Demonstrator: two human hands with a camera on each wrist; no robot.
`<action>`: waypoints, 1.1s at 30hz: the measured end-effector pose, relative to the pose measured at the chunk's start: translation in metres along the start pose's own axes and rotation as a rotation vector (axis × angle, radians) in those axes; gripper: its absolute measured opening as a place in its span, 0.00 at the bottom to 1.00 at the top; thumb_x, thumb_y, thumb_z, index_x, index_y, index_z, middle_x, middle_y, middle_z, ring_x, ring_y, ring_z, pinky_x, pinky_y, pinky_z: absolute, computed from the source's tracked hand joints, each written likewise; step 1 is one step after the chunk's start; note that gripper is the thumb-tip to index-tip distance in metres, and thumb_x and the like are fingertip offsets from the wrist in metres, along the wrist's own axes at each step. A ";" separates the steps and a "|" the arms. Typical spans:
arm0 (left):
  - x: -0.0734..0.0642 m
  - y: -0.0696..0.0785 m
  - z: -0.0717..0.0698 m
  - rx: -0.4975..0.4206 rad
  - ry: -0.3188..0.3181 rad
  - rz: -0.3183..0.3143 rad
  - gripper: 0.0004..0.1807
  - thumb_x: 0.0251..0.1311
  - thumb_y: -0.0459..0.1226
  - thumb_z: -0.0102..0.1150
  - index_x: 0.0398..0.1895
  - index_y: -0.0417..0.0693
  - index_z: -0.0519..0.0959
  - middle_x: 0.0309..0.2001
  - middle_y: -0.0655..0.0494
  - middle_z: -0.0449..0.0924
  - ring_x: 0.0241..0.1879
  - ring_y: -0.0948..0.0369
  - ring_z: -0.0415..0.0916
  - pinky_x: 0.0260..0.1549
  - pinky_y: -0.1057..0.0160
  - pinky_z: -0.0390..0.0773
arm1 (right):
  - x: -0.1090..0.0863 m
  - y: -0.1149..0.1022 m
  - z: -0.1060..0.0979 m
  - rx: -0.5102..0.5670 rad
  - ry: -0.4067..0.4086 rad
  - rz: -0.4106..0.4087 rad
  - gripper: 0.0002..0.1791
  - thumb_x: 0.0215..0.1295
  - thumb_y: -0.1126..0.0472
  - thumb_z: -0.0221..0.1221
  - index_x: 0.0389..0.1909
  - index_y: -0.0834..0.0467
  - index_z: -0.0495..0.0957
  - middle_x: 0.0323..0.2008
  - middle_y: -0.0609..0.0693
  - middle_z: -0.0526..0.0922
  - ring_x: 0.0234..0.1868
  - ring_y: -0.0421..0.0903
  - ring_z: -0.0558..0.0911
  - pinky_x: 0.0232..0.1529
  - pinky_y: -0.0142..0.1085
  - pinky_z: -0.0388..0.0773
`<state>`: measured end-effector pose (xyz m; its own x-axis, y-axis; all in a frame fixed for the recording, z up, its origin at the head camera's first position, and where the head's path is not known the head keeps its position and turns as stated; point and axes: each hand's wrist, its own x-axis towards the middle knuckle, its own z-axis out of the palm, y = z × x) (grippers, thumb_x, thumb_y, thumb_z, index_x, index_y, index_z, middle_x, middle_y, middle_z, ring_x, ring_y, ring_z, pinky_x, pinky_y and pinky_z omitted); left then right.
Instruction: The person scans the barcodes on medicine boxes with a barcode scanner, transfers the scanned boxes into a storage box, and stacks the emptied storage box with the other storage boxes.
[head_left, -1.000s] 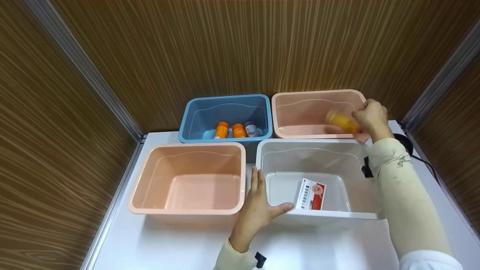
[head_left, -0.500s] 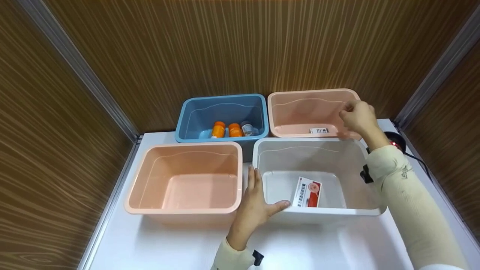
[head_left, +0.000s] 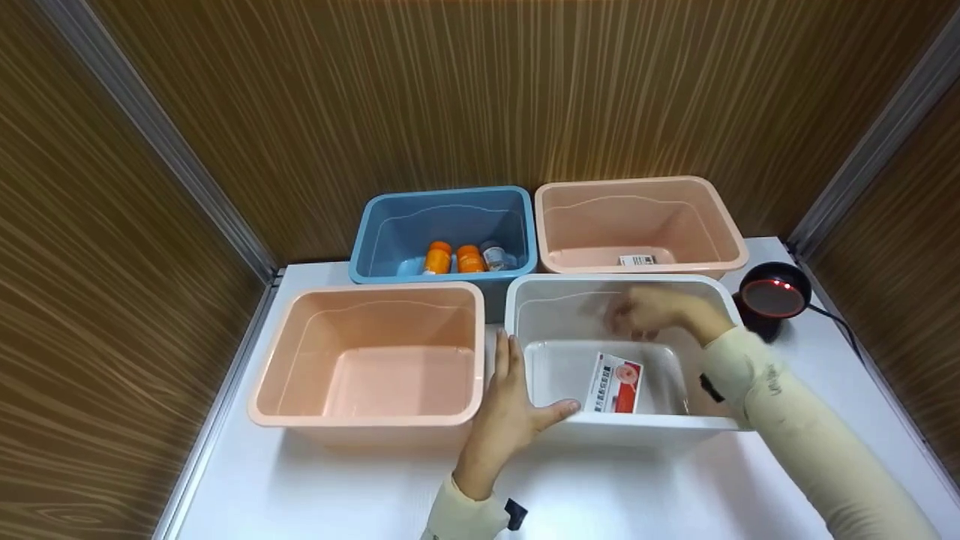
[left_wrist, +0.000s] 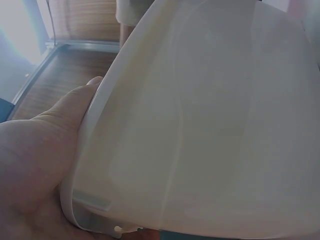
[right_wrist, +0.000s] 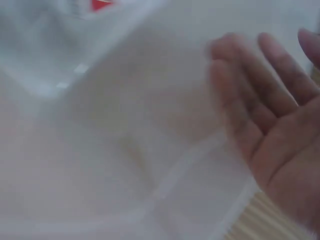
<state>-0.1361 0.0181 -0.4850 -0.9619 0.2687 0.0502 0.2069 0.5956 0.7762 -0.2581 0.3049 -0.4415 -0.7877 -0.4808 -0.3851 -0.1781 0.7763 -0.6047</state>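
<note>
A white bin (head_left: 622, 421) stands at the front right, with a white-and-red medicine box (head_left: 615, 384) lying on its floor. My left hand (head_left: 510, 420) rests against the bin's front left corner, its fingers straight along the side and its thumb at the front rim. Over the far part of the bin my right hand (head_left: 652, 309) hangs, blurred in the head view. Its fingers (right_wrist: 260, 82) are loosely bent with nothing in them in the right wrist view. Behind, a pink bin (head_left: 641, 184) contains a white-labelled item (head_left: 637, 260), mostly hidden by the front rim.
At the back, a blue bin (head_left: 442, 196) contains two orange bottles (head_left: 438, 259) and a clear bottle (head_left: 493, 256). A second pink bin (head_left: 367, 421) stands front left. Far right is a round black device (head_left: 775, 291) with red lights and a cable. Wood-patterned walls surround the white table.
My right hand held a blurred yellow item over the back pink bin, then let go; a white-labelled item shows there. The hand has moved forward-left over the white bin. My left hand stays.
</note>
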 end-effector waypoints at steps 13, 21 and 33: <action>-0.002 0.004 0.001 0.022 -0.016 -0.018 0.70 0.46 0.62 0.75 0.81 0.39 0.43 0.81 0.45 0.30 0.74 0.40 0.53 0.67 0.44 0.63 | 0.016 0.028 0.026 0.158 -0.319 0.225 0.39 0.65 0.55 0.63 0.74 0.64 0.61 0.57 0.63 0.74 0.55 0.60 0.77 0.53 0.58 0.77; -0.002 0.003 0.001 0.028 -0.012 -0.014 0.70 0.47 0.64 0.74 0.81 0.38 0.43 0.81 0.46 0.31 0.74 0.40 0.52 0.68 0.46 0.63 | 0.017 0.017 0.028 0.199 -0.345 0.152 0.29 0.56 0.66 0.69 0.60 0.63 0.74 0.46 0.55 0.81 0.40 0.49 0.82 0.43 0.49 0.84; 0.000 0.001 -0.001 0.011 -0.015 -0.014 0.69 0.48 0.63 0.74 0.81 0.39 0.43 0.81 0.44 0.31 0.74 0.40 0.50 0.67 0.43 0.62 | 0.013 0.015 0.013 0.333 -0.255 -0.072 0.19 0.55 0.74 0.61 0.50 0.64 0.77 0.44 0.56 0.83 0.43 0.52 0.82 0.41 0.42 0.81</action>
<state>-0.1356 0.0181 -0.4840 -0.9620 0.2715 0.0298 0.1954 0.6079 0.7696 -0.2637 0.3053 -0.4648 -0.6018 -0.6468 -0.4685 0.0058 0.5830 -0.8124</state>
